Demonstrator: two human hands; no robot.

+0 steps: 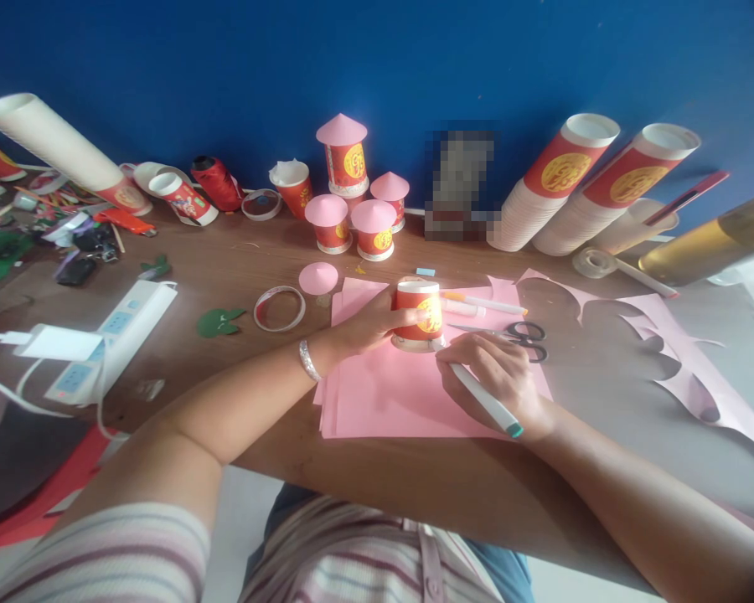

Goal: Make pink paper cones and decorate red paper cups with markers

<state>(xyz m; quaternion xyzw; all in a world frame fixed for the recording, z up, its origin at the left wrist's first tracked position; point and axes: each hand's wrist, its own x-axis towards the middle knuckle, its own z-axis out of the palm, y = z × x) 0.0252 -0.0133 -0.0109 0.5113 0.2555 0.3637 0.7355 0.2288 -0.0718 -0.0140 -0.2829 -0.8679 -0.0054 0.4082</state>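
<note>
A small red paper cup (418, 315) stands upside down on a stack of pink paper sheets (389, 394). My left hand (368, 327) is closed around the cup's left side and holds it down. My right hand (493, 377) grips a white pen with a teal end (487, 402), its tip at the cup's lower right rim on the paper. Black scissors (528, 339) lie just beyond my right hand. A second pen with an orange cap (483, 303) rests behind the cup.
Finished cups with pink cone lids (352, 213) stand at the back. A loose pink cone (317, 278) and a cut cup rim (280, 308) lie left of the paper. Cup stacks (559, 180), a tape roll (594, 262), pink offcuts (684, 368) are right; a power strip (110, 339) is left.
</note>
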